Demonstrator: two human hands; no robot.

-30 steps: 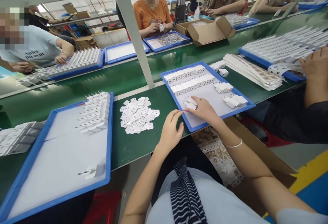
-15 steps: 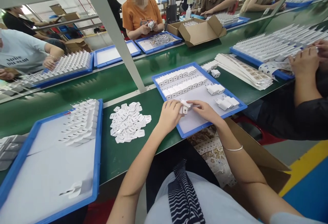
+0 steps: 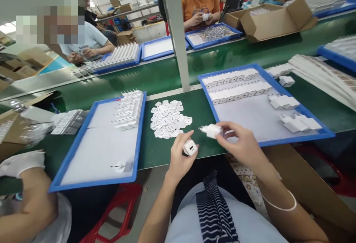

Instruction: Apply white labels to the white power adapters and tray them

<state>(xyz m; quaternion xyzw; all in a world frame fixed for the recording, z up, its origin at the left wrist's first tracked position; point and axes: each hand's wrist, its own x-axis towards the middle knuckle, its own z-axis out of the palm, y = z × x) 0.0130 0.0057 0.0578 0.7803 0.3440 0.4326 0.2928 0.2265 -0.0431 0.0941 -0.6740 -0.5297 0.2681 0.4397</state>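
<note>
My left hand (image 3: 179,156) grips a white charger (image 3: 190,147), its face with the port slots turned up toward me. Between the thumb and fingers of my right hand (image 3: 240,143) is a second white charger (image 3: 211,130), its pins pointing left. Both hands are over the near edge of the green bench, between two blue-rimmed trays. A heap of small white plates (image 3: 167,119) lies just beyond my left hand. The right tray (image 3: 236,119) bears two rows of chargers and several loose ones (image 3: 300,122) at its right side.
The left tray (image 3: 94,146) carries chargers in rows and one lone piece (image 3: 122,166). A metal post (image 3: 179,35) rises behind the heap. At left is a co-worker's gloved hand (image 3: 23,163). An open carton (image 3: 278,20) and seated people are across the bench.
My hands have come off the right tray and moved left, now apart with a charger in each. The view has turned left, bringing the gloved co-worker's arm into sight.
</note>
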